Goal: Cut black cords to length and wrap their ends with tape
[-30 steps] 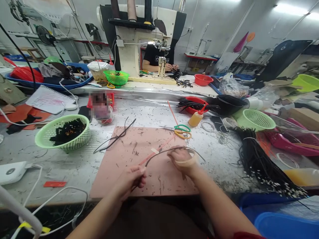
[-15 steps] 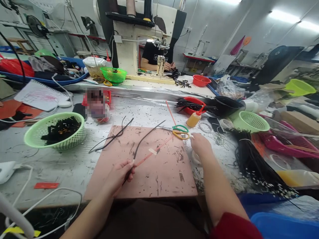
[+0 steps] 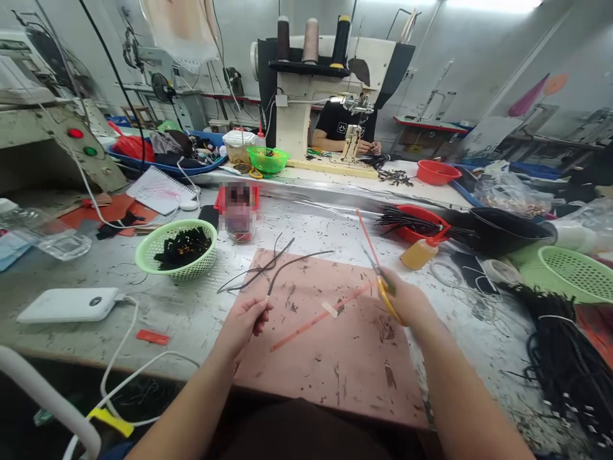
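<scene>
A thin black cord (image 3: 297,257) is pinched in my left hand (image 3: 249,319), its free end curving away to the upper right above the pink board (image 3: 345,370). My right hand (image 3: 409,300) is closed around scissors (image 3: 385,299) with a yellow handle, somewhat blurred, the blades pointing away and up to the left. The scissors are apart from the cord. Between my hands, an orange strip (image 3: 301,327) lies diagonally on the board under a piece of pale tape (image 3: 330,309). Other loose black cords (image 3: 258,271) cross at the board's far left corner.
To the left stand a green basket (image 3: 143,255) of black pieces and a white power bank (image 3: 69,305). A glue bottle (image 3: 419,254), a red bowl (image 3: 407,231) with black cords and a bundle of black cords (image 3: 565,351) are on the right. Behind is a sewing machine (image 3: 292,121); a person (image 3: 330,131) sits beyond.
My right hand has brought the scissors nearer and turned them so the blades point away. The left hand still holds the cord, a little lower down the board's left side. The view has swung left.
</scene>
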